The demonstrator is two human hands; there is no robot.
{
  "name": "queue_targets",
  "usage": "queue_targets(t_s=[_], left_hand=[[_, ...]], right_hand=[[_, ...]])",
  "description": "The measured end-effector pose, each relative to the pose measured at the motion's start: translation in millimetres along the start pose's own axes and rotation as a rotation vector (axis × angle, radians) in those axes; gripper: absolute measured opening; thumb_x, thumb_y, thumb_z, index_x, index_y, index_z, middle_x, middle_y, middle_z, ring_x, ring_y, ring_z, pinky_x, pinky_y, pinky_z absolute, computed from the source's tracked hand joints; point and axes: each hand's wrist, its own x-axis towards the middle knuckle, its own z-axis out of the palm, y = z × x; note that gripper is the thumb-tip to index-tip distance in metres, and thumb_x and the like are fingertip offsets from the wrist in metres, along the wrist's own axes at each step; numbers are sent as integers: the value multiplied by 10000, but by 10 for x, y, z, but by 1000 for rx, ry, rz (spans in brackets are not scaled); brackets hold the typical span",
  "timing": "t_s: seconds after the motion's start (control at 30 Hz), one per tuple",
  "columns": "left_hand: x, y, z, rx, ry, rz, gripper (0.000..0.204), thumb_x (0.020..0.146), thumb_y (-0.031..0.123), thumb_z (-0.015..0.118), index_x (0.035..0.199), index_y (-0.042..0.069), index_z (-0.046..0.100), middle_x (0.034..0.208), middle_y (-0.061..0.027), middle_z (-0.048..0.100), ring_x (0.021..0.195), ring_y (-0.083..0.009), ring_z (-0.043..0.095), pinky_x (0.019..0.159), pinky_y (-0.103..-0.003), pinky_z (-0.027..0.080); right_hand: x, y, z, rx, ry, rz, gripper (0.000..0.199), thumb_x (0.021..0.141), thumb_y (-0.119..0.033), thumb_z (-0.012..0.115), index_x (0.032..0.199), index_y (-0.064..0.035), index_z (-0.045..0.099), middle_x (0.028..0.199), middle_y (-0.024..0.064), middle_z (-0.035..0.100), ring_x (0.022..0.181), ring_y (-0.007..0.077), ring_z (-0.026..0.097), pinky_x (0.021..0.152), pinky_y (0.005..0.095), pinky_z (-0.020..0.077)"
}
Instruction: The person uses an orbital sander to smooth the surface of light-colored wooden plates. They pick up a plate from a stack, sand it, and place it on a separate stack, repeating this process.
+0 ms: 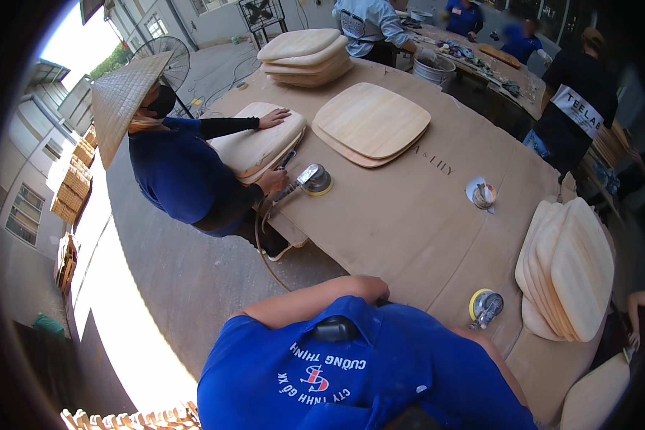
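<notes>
Sanding of seat panels appears paused at the wearer's station: the orbital sander (485, 307) with its yellow pad lies idle on the bench (408, 222), just beside a leaning stack of pale wooden panels (566, 269), and no panel lies flat before it. Which of these panels are finished cannot be told. The left forearm (315, 297) is folded across the blue shirt; neither of the hands shows plainly, so whether they are open or closed cannot be told. Across the bench, a co-worker in a conical hat (125, 100) rests a hand on another panel stack (254, 147) near a second sander (314, 179). Brown board covers the bench, and the workshop has a concrete floor (186, 272) and stands open to daylight
</notes>
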Motion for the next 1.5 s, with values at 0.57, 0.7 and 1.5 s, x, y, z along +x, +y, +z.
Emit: queue_targets(t_s=[0.57, 0.7, 1.5], left_hand=[[-445, -553, -295, 20, 77, 151, 254, 789, 197, 626, 980, 43, 691, 917, -197, 676, 879, -382, 635, 778, -456, 500], [-447, -683, -206, 51, 150, 137, 272, 802, 188, 622, 1028, 47, 676, 938, -194, 675, 889, -373, 636, 787, -448, 504], [-577, -871, 236, -80, 307, 254, 350, 856, 280, 562, 1091, 29, 627, 948, -235, 655, 941, -405, 623, 814, -469, 492]], right_hand=[[621, -6, 162, -297, -144, 59, 249, 803, -229, 654, 925, -15, 683, 842, 174, 702, 778, 224, 676, 672, 364, 490], [611, -97, 255, -162, -93, 44, 248, 802, -213, 660, 923, 3, 679, 854, 149, 713, 791, 173, 660, 672, 349, 490], [753, -34, 195, -256, -305, 119, 205, 818, -166, 689, 945, -6, 673, 846, 45, 700, 779, 106, 638, 680, 280, 505]])
